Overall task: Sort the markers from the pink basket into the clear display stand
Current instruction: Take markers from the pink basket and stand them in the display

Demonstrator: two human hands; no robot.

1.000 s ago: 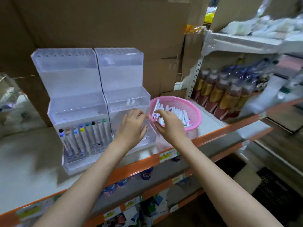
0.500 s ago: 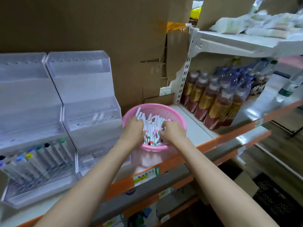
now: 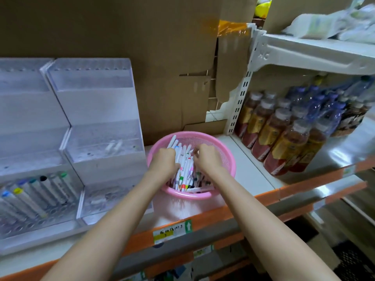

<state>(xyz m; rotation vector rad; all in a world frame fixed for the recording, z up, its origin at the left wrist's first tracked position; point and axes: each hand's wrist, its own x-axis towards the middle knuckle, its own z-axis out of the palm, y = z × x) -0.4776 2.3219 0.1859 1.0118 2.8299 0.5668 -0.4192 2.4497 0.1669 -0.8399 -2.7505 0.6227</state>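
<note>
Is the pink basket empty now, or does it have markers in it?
Not empty. The pink basket holds a heap of white markers with coloured caps; the left hand and right hand are in it.

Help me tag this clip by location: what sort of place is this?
Probably a shop: a shelf with an orange edge and a price label, rows of bottled drinks alongside, and a clear display stand partly stocked with markers.
</note>
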